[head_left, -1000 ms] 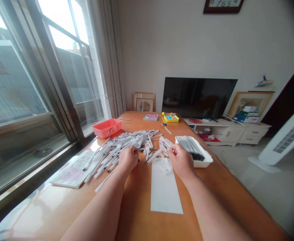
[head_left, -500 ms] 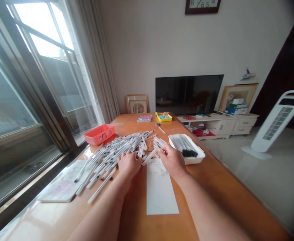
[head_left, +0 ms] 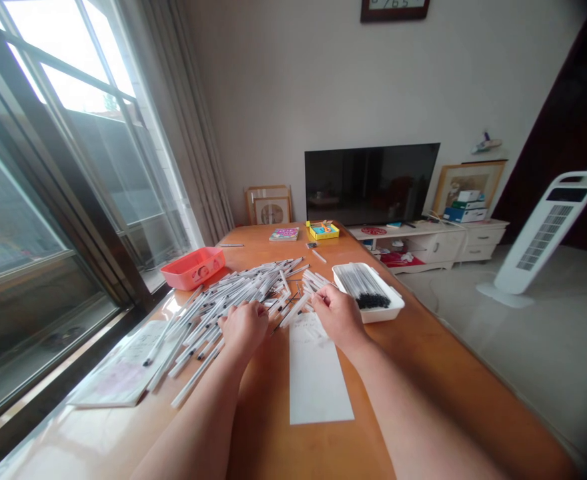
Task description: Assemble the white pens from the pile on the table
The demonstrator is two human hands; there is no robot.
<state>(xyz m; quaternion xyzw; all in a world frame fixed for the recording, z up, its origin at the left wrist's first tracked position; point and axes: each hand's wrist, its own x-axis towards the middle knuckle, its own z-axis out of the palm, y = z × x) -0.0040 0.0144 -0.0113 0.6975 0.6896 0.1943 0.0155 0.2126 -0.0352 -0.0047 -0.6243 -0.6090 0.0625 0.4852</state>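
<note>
My left hand (head_left: 245, 327) is closed at the near right edge of a pile of pens (head_left: 223, 313) with whitish see-through barrels and black ends. Its thumb and forefinger are pressed together, and what they hold is too small to tell. My right hand (head_left: 341, 317) is also closed, thumb against forefinger, over the far end of a white paper sheet (head_left: 318, 387). Whatever it pinches cannot be made out. Small clear pieces (head_left: 314, 330) lie on the sheet beneath it. Short white tubes (head_left: 296, 310) and thin dark sticks lie between the hands.
Right of my right hand stands a white tray (head_left: 396, 308) of black-tipped sticks. A red basket (head_left: 193, 268) sits at the left edge, a booklet (head_left: 118, 373) nearer. Farther back lie a yellow box (head_left: 322, 231) and a colourful book (head_left: 284, 234).
My left hand has drawn slightly left and back from the tubes. My right hand stays in nearly the same spot. The whole view has shifted a little.
</note>
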